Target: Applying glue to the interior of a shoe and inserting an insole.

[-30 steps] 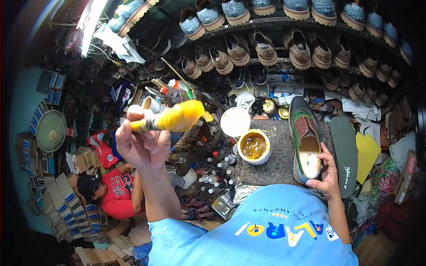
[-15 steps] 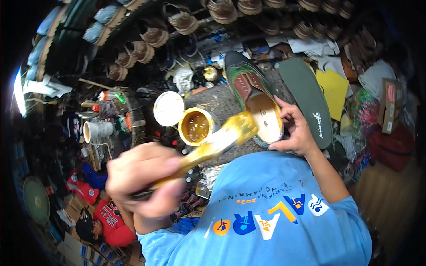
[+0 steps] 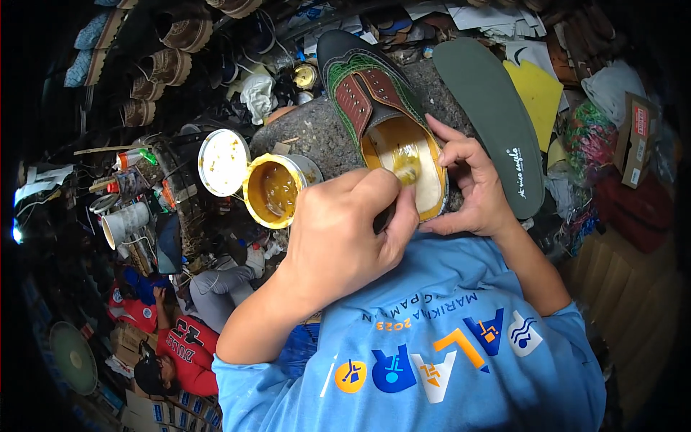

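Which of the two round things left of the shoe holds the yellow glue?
The open can, nearer the left hand: deep, yellow-rimmed, glue inside. The flat white lid beyond it carries only smears.

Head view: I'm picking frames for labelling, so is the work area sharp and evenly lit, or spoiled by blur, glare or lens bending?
Head view: the left hand, right hand and green-and-brown leather shoe are sharp and well lit; wet glue glints inside the shoe; the open yellow glue tin is clear; edges bow toward the rim, and the corners fall to black.
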A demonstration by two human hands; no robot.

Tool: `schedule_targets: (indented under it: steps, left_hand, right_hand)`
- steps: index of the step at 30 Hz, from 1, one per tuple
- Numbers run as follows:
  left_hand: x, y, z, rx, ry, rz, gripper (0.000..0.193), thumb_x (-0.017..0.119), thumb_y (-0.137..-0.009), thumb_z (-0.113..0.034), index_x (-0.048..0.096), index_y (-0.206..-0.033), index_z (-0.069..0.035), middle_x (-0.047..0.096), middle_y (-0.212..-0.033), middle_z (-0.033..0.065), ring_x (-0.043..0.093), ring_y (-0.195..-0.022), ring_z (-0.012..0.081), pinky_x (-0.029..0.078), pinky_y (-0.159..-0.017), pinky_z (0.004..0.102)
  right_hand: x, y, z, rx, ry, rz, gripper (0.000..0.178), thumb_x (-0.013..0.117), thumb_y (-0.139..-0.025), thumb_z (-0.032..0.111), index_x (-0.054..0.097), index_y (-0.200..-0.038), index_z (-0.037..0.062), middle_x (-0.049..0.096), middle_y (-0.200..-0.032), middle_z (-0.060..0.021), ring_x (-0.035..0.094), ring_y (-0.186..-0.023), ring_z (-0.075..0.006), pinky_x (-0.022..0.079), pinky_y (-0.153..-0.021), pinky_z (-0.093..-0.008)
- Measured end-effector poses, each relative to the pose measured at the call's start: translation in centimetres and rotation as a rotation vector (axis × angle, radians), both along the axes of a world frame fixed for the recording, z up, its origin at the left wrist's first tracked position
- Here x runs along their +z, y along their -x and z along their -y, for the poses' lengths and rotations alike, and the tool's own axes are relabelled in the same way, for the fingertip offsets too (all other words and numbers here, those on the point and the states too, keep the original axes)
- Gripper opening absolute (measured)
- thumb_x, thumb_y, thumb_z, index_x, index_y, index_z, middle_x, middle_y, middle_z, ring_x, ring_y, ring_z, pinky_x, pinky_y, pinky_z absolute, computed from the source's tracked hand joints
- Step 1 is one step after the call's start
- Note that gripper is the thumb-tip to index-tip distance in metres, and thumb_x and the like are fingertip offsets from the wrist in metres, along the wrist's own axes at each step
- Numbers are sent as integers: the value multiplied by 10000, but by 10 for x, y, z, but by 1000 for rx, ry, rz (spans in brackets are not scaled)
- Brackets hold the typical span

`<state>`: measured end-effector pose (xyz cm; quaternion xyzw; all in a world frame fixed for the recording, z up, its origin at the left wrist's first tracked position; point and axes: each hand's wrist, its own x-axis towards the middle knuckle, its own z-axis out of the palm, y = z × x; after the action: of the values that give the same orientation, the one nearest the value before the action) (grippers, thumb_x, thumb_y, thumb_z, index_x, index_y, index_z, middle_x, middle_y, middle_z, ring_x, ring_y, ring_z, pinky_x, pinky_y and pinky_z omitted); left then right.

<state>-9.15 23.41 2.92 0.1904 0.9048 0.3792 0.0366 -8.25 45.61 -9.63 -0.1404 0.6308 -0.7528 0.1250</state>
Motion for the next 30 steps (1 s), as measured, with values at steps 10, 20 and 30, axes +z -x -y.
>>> schedule_targets:
  steps: [10,20,30]
  left_hand:
    - [-19,25,-4,115,45,-162,55,755,-838,-31,732,-858,14,674,-711,162,676,-596,324,522,-548,394]
    - [-15,31,-5,67,-29,-128,43,743,-823,-16,733,-831,24,682,-705,147,690,-604,308,542,-574,371]
    - [2,23,-3,215,52,100,119,734,-930,-67,739,-864,33,662,-653,147,635,-537,199,482,-538,334]
  right_hand:
    - [0,5,0,39,87,-12,869,1054,-556,134,552,-1265,128,301,-1671,-289,540,-1352,-183,431,-1132,-369]
    - [0,4,1,25,61,-15,844,1051,-563,143,563,-1252,139,288,-1683,-286,550,-1236,-115,444,-1114,-357]
    - [0,3,1,-4,-23,-77,796,1043,-584,201,592,-1234,126,452,-1579,-283,587,-1196,-110,451,-1059,-325]
